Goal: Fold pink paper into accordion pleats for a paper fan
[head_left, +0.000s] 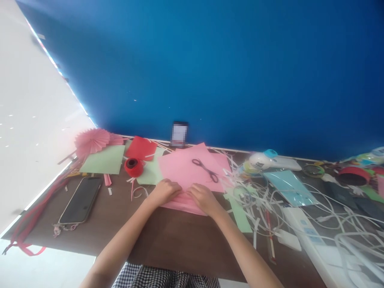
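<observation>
Both hands are close together on pink paper at the front middle of the table. My left hand has its fingers curled on the paper from the left. Opposite it, my right hand pinches the same paper, its fingertips close to the left ones. The paper looks folded along the strip under the fingers; the exact fold is blurred. Larger pink sheets lie just beyond the hands. Dark-handled scissors rest on them, apart from both hands.
Left are a phone, a red ribbon roll, green paper, red paper and a pleated pink fan. Right are tangled white cables, a power strip and a blue packet. A blue wall stands behind.
</observation>
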Demonstrator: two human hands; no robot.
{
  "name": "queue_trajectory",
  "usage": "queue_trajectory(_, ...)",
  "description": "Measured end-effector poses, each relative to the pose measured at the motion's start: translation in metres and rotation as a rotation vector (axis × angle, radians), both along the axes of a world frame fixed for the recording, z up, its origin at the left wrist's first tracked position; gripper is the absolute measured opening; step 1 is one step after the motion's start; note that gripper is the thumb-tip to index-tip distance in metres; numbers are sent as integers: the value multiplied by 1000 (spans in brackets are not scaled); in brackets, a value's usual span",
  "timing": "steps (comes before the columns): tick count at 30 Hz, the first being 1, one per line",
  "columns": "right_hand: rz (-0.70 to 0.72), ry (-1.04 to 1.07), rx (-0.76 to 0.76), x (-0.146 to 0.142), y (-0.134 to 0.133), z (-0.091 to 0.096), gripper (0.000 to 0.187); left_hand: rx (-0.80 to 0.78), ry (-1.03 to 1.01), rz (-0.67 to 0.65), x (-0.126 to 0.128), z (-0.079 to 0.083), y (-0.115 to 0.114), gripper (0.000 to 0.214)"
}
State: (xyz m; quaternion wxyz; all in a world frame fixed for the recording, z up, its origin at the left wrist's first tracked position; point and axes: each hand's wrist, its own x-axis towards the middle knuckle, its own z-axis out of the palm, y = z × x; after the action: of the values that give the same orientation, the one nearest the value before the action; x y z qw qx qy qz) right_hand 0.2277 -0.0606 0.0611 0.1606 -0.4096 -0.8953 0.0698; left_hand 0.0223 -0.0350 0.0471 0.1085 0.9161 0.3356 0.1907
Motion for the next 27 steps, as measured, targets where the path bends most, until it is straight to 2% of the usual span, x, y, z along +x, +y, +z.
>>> queue_trajectory(4, 2, 47, -40, 12, 1, 3, 25, -58, 16, 5, 0, -2, 0, 28)
queue_trajectory(11, -69, 34, -78, 27, 3, -4, 23, -110, 86, 37, -19, -1, 11, 27)
queue_trajectory(15, -57, 93, -185, 33, 3, -10, 24, -108, 188, 21, -24, -6, 16, 25)
queue_trajectory(22, -112, 132, -195, 43, 3, -21, 24, 1, 241, 7, -30, -11, 18, 23)
queue_trajectory(27, -167, 277, -302, 41, 2, -23, 21, 25, 254, 24, -27, -17, 19, 22)
